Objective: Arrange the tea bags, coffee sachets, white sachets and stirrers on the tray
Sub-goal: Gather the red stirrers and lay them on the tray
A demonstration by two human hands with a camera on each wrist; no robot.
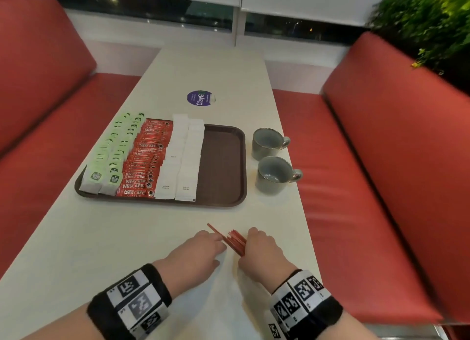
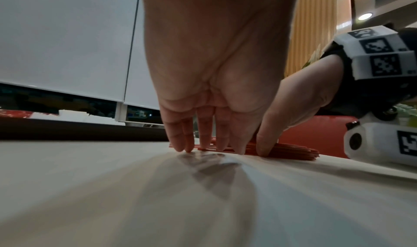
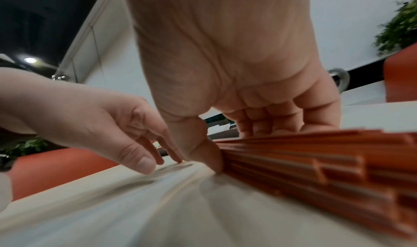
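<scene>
A bundle of red stirrers [image 1: 235, 241] lies on the white table near me, one loose stirrer sticking out toward the tray. My right hand [image 1: 250, 245] grips the bundle [image 3: 315, 161], thumb on one side and fingers curled over the other. My left hand [image 1: 218, 242] sets its straight fingertips [image 2: 206, 143] on the table against the stirrers' [image 2: 293, 152] left side. On the brown tray [image 1: 223, 161] lie rows of green tea bags [image 1: 112, 151], red coffee sachets [image 1: 147, 159] and white sachets [image 1: 183, 159]; the tray's right strip is bare.
Two grey cups [image 1: 267, 142] [image 1: 276, 174] stand on the table just right of the tray. A round purple sticker [image 1: 201, 98] lies beyond it. Red benches [image 1: 381, 149] flank the table, whose right edge is close to my right hand.
</scene>
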